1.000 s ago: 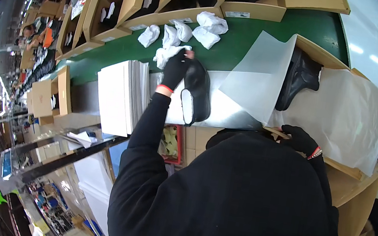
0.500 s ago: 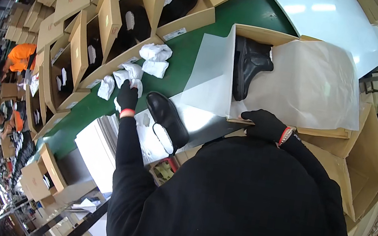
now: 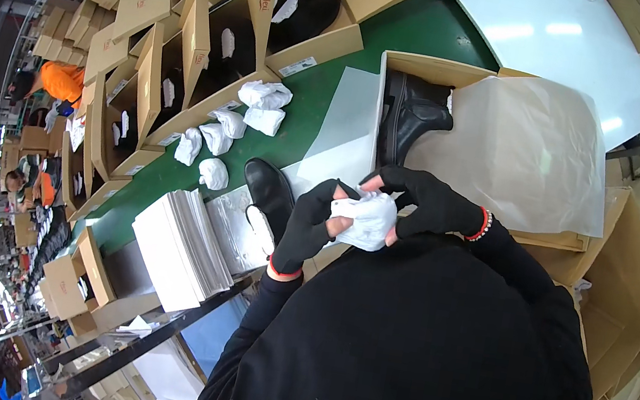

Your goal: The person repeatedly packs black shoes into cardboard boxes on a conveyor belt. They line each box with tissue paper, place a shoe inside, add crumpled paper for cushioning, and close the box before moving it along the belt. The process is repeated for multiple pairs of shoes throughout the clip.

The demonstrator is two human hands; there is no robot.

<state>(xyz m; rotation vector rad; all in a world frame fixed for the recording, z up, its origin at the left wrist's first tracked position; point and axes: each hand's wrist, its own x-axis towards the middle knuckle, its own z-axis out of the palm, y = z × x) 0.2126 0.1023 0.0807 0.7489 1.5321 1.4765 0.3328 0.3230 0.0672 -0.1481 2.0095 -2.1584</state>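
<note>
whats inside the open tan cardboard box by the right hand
A black ankle boot lies on its side at the left end of the open tan cardboard box. Translucent white tissue paper covers the right part; anything beneath is hidden.

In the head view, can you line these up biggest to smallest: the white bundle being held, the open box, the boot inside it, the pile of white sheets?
1. open box
2. pile of white sheets
3. boot, as far as it shows
4. white bundle, partly covered, so only its visible part counts

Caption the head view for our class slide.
Left hand and right hand hold a white wad near an open box.
</note>
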